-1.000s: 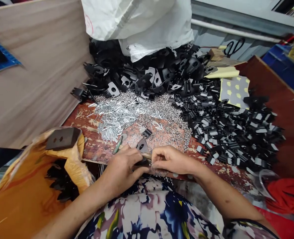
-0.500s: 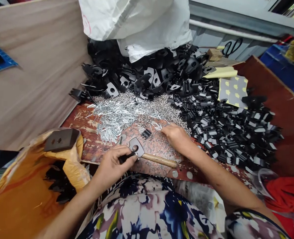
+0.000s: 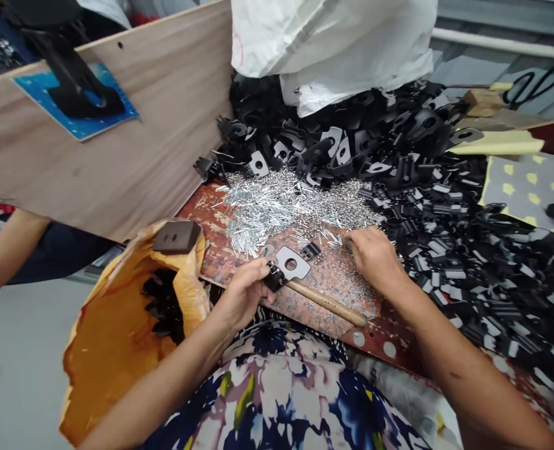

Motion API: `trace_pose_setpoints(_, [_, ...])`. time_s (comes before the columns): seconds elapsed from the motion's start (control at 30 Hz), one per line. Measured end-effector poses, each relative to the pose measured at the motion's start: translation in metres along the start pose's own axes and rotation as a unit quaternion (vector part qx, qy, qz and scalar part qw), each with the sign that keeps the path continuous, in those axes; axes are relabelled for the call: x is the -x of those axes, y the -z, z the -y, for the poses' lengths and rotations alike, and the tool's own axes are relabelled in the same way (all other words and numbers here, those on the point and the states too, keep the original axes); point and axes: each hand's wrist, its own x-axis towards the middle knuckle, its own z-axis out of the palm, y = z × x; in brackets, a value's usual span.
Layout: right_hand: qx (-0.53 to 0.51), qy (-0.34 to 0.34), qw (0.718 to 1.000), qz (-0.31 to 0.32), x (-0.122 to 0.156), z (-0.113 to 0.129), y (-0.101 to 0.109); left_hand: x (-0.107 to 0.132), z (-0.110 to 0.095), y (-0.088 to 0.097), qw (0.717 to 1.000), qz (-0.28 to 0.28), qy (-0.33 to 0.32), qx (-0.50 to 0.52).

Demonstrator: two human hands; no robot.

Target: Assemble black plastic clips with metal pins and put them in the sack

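Note:
My left hand [image 3: 247, 286] is closed on a black plastic clip part [image 3: 293, 262], whose flat grey-looking plate with a round hole points away to the right. Its hinge end is between my thumb and fingers. Under it lies a hammer [image 3: 335, 303], its wooden handle showing and its head mostly hidden. My right hand [image 3: 375, 255] rests on the bench at the near edge of the loose metal pins [image 3: 267, 215], fingertips pinched together; what they hold, if anything, I cannot make out. A small black clip piece [image 3: 310, 251] lies between the hands.
Large black clip parts [image 3: 323, 150] are heaped at the back under a white sack [image 3: 337, 50]. Small black pieces [image 3: 445, 269] cover the right side. On the left stand a wooden partition [image 3: 155, 119] and an orange bag [image 3: 112, 350] with a brown block [image 3: 177, 237]. Another person's arm [image 3: 9, 250] shows far left.
The view has swung left, so the bench sits further right. My left hand has lifted and turned the clip part, showing its hinge end. My right hand stays by the pins.

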Motion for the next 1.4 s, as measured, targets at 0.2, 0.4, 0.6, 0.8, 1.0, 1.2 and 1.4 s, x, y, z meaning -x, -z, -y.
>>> trace_pose_setpoints(0.2, [-0.069, -0.061, 0.996, -0.007, 0.005, -0.009, 0.018, 0.004, -0.002, 0.001, 1.0, -0.02, -0.014, -0.018])
trace_pose_setpoints(0.4, [0.036, 0.004, 0.993, 0.115, 0.003, 0.011, 0.022, 0.0, 0.009, 0.007, 0.999, -0.02, -0.006, -0.03])
trace_pose_setpoints(0.6, [0.137, 0.052, 0.975, 0.167, -0.022, 0.03, 0.011, 0.002, 0.014, 0.002, 1.0, -0.009, -0.001, -0.02])
trace_pose_setpoints(0.8, [0.027, 0.006, 0.996, 0.083, -0.015, 0.007, 0.013, 0.005, 0.007, 0.004, 0.998, -0.019, -0.014, 0.054])
trace_pose_setpoints(1.0, [-0.275, 0.011, 0.958, -0.078, -0.009, 0.065, 0.046, -0.001, 0.008, 0.001, 0.997, -0.039, -0.021, 0.062])
trace_pose_setpoints(1.2, [-0.389, 0.034, 0.916, -0.091, -0.027, 0.138, 0.048, -0.002, 0.012, -0.001, 0.996, -0.032, -0.037, 0.078])
trace_pose_setpoints(1.4, [-0.302, 0.093, 0.944, -0.096, -0.032, 0.149, 0.038, 0.001, 0.016, -0.002, 0.994, -0.039, -0.038, 0.096])
